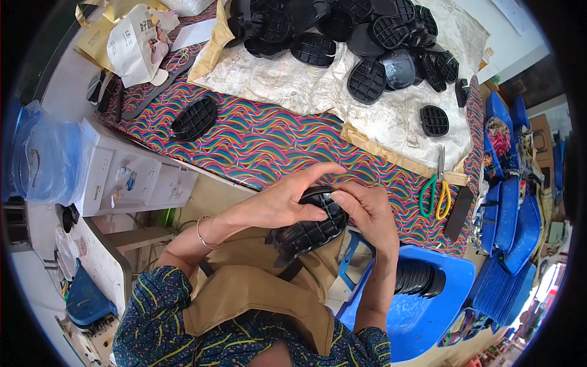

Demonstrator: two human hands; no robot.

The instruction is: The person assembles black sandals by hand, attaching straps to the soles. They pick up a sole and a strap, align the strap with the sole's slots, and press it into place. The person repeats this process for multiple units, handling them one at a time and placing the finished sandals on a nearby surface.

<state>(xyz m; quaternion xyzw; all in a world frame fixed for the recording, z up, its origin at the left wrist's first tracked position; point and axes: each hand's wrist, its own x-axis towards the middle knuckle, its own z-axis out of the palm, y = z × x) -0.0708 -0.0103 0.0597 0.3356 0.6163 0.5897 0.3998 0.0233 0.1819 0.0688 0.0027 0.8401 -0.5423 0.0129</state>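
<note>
Over my lap, both hands hold a black moulded rubber piece point(310, 229) with a grid of ribs on its face. My left hand point(287, 197) is closed on its upper left edge, thumb across the ribs and index finger stretched away. My right hand point(365, 215) grips the upper right edge, its thumb pressing near the rim. The fingers behind the piece are hidden. A loose flap hangs from the lower left end. Scissors point(438, 194) with one green and one yellow handle lie on the patterned tablecloth point(269, 137), to the right, beside a dark flat bar point(459, 213).
A heap of similar black pieces point(313, 49) covers the white sheet point(269, 85) at the back; another piece point(194, 118) lies left on the cloth. By my right forearm stands a blue tub point(422, 330) with stacked black pieces point(419, 278). A water dispenser point(131, 174) stands left.
</note>
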